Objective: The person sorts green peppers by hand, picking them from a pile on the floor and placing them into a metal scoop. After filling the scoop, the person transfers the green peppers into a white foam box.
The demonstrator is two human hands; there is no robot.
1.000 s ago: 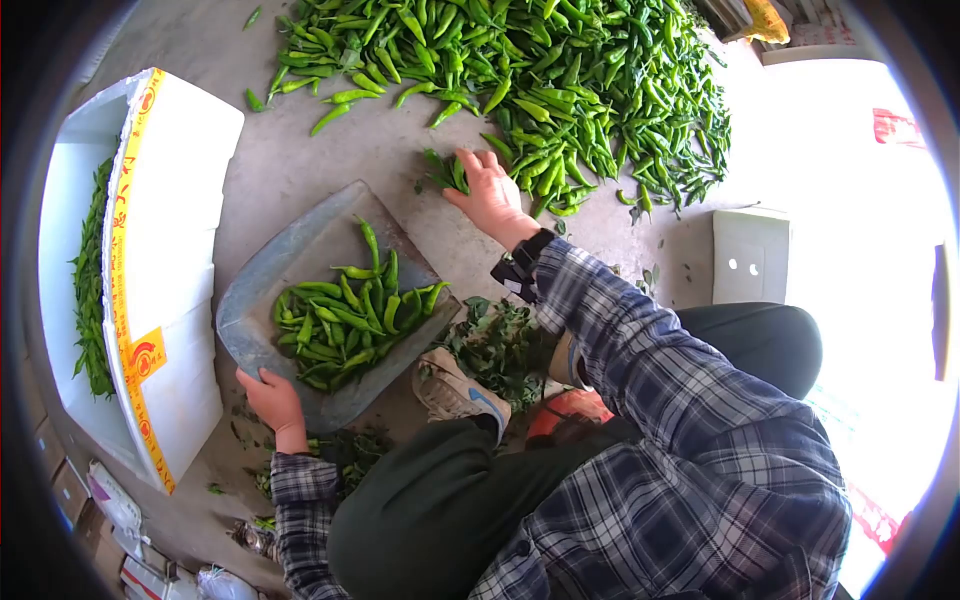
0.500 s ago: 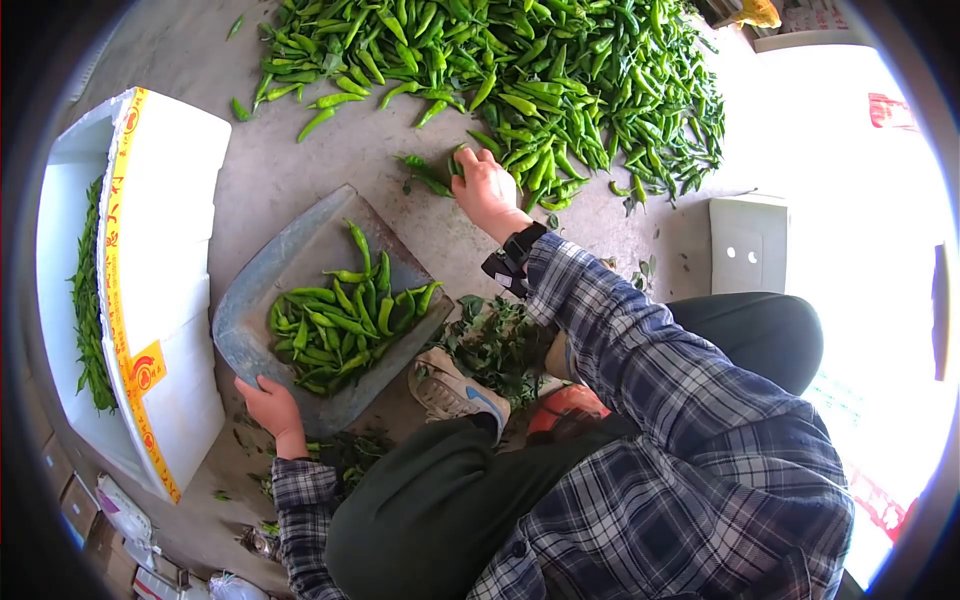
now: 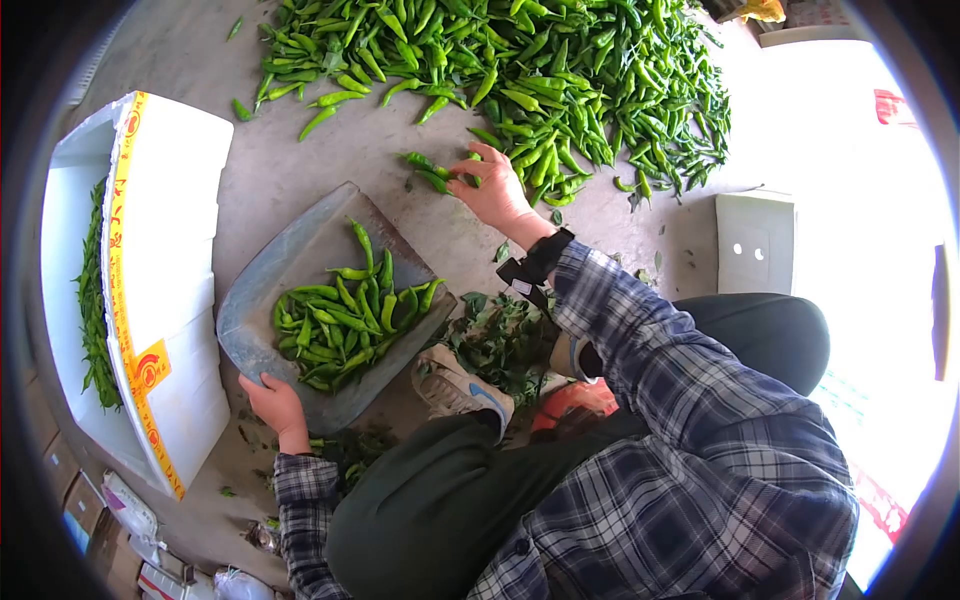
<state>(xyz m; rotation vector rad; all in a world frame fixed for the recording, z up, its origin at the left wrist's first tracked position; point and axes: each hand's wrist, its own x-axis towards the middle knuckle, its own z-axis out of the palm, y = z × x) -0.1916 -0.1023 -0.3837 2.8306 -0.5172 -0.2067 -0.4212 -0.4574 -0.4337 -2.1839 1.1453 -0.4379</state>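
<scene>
Right hand (image 3: 497, 193) now pulled back from the pepper pile (image 3: 540, 80), fingers closed round a few green peppers (image 3: 432, 172). Left hand (image 3: 274, 401) still gripping the metal scoop (image 3: 262, 290), already half loaded.

Grey concrete floor (image 3: 300, 160) (dusty), glaring daylight at the right.

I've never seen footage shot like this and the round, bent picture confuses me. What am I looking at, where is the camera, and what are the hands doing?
The camera sits on the person's head, looking down with a wide lens, so edges curve. The right hand grips a few green peppers at the edge of a big pepper pile on the concrete floor. The left hand holds the rim of a grey metal tray loaded with sorted peppers. A white foam box stands to the left, with more peppers inside.
</scene>
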